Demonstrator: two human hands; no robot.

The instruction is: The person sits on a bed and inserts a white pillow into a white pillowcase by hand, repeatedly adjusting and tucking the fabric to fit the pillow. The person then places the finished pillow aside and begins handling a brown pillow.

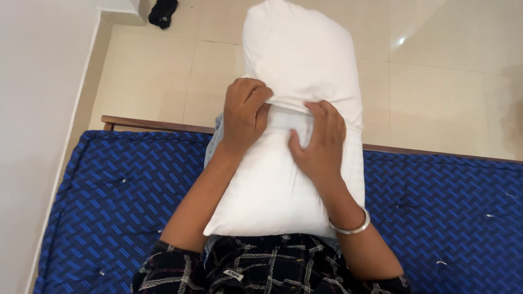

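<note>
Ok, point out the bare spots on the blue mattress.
The blue patterned mattress is bare left of the left hand and right of the right hand, up to the wooden frame. The middle is crowded by the white pillow.

A home bedroom: blue woven mattress (109, 190) on wooden bedframe (158, 124), cream tiled floor (436, 81).
</note>
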